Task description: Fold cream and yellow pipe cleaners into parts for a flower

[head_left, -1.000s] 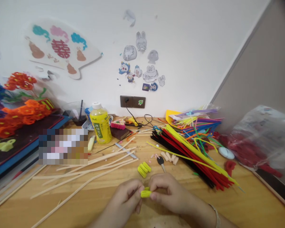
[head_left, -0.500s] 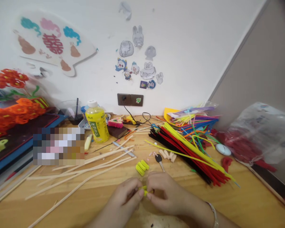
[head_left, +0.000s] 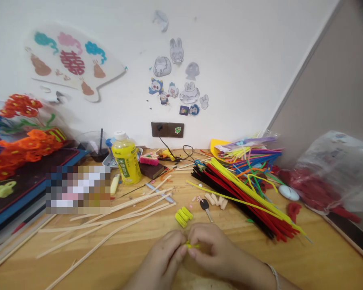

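Pinching fuzzy yellow pipe cleaner [head_left: 192,245]

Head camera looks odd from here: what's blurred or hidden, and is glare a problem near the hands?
Head view: even light, no strong glare; the yellow pipe cleaner between the left hand and right hand is mostly hidden by fingers; a pixelated patch covers part of the desk; the orange flowers look soft.

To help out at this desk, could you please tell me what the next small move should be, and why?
Probably finish shaping the small yellow pipe cleaner piece before setting it down: the left hand and right hand both pinch it, and most of it is hidden between them. The yellow pieces just ahead offer a place to set it.
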Available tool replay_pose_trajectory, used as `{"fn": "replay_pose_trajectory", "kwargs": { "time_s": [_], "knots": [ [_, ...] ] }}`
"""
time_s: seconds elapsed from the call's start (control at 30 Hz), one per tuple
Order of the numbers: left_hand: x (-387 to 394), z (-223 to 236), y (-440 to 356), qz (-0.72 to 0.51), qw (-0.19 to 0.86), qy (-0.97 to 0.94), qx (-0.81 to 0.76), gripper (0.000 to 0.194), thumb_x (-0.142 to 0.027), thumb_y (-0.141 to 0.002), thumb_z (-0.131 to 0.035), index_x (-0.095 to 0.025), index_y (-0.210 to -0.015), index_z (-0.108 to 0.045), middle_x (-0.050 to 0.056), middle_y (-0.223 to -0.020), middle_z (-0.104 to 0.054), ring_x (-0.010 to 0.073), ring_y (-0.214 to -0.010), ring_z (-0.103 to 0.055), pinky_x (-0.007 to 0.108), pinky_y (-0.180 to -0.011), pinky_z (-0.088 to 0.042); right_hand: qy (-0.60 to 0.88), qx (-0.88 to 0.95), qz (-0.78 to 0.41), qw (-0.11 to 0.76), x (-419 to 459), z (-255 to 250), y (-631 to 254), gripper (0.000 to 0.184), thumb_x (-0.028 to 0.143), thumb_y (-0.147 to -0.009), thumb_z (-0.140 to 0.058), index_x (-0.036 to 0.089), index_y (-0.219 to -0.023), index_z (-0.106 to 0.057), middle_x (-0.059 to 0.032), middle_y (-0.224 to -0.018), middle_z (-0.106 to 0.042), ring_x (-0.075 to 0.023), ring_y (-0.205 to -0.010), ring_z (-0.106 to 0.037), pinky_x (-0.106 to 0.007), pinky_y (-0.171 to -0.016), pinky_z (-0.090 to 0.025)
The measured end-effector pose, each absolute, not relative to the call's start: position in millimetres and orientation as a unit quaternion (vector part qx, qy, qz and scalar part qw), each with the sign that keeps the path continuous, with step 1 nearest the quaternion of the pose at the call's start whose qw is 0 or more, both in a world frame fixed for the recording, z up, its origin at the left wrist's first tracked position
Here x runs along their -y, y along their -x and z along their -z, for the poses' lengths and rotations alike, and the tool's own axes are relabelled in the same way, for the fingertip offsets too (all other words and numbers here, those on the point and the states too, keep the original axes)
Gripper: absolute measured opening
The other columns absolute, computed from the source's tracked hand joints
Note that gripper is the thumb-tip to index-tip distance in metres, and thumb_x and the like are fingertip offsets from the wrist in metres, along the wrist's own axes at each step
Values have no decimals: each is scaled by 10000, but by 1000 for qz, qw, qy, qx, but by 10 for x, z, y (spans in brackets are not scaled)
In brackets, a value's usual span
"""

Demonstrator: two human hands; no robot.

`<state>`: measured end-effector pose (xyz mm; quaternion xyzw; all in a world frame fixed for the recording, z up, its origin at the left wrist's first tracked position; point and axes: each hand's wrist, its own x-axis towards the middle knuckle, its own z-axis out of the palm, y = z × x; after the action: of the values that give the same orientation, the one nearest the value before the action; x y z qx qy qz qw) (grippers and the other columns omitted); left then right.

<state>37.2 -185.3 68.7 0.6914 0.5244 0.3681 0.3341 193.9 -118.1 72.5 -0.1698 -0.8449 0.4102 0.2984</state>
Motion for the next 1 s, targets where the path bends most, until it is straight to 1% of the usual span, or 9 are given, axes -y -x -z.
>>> {"fn": "replay_pose_trajectory", "kwargs": {
  "time_s": [0.1, 0.2, 0.3, 0.37, 0.43, 0.5, 0.6, 0.73, 1.0],
  "knots": [
    [1828, -724, -332, -389, 283, -684, -548, 246, -271, -865, -373, -215, -633, -432, -20, -621, -474, 147, -598, -472, 227, -558, -380, 199, 828, -407, 329, 1186, -715, -1908, 147, 286, -813, -503, 171, -745, -563, -21, -714, -584, -130, -686, -537, -238, -645, -418],
    [1818, -752, -286, -397, 237, -691, -556, 230, -257, -866, -387, -213, -651, -458, -17, -620, -493, 145, -583, -486, 222, -544, -386, 198, 819, -413, 346, 1198, -660, -1888, 185, 349, -804, -530, 180, -854, -588, -30, -759, -599, -138, -685, -544, -248, -640, -431],
    [1827, -765, -265, -393, 196, -709, -552, 200, -219, -864, -398, -217, -679, -475, -12, -637, -512, 140, -582, -496, 216, -549, -396, 199, 771, -486, 360, 1199, -623, -1894, 384, 397, -792, -556, 209, -1119, -481, -42, -849, -601, -135, -679, -555, -257, -636, -454],
    [1833, -765, -270, -390, 178, -720, -545, 193, -200, -860, -401, -223, -681, -471, -14, -630, -508, 140, -572, -493, 212, -540, -399, 209, 748, -517, 361, 1183, -637, -1913, 503, 419, -792, -563, 215, -1216, -387, -47, -870, -599, -134, -679, -563, -257, -633, -464],
    [1836, -757, -282, -382, 174, -732, -536, 186, -185, -855, -402, -230, -689, -473, -14, -626, -504, 142, -564, -492, 210, -530, -404, 215, 784, -474, 337, 1162, -670, -1934, 409, 430, -818, -525, 207, -1152, -449, -44, -851, -598, -141, -695, -560, -269, -660, -456],
    [1837, -739, -290, -374, 170, -745, -526, 175, -175, -850, -407, -237, -703, -479, -14, -629, -504, 146, -563, -494, 210, -527, -410, 212, 851, -378, 298, 1145, -694, -1944, 286, 432, -871, -426, 188, -969, -540, -46, -819, -592, -154, -718, -543, -284, -679, -436],
    [1833, -699, -293, -374, 152, -750, -524, 170, -150, -844, -405, -243, -722, -480, -14, -639, -504, 147, -576, -501, 208, -541, -415, 208, 908, -250, 264, 1144, -680, -1931, 410, 438, -925, -239, 172, -788, -519, -55, -744, -568, -165, -690, -510, -284, -628, -415],
    [1830, -675, -301, -370, 161, -754, -519, 178, -138, -848, -387, -242, -726, -466, -14, -641, -508, 143, -568, -496, 205, -535, -410, 198, 926, -188, 260, 1170, -617, -1903, 416, 390, -946, -162, 169, -783, -474, -64, -745, -569, -157, -664, -503, -271, -611, -425],
    [1849, -719, -318, -372, 195, -749, -513, 207, -132, -857, -366, -233, -693, -442, -13, -657, -525, 135, -584, -506, 200, -544, -402, 164, 943, -119, 265, 1148, -547, -1940, 317, 270, -934, -226, 169, -754, -467, -62, -681, -557, -164, -619, -483, -278, -553, -413]
  ]
}}
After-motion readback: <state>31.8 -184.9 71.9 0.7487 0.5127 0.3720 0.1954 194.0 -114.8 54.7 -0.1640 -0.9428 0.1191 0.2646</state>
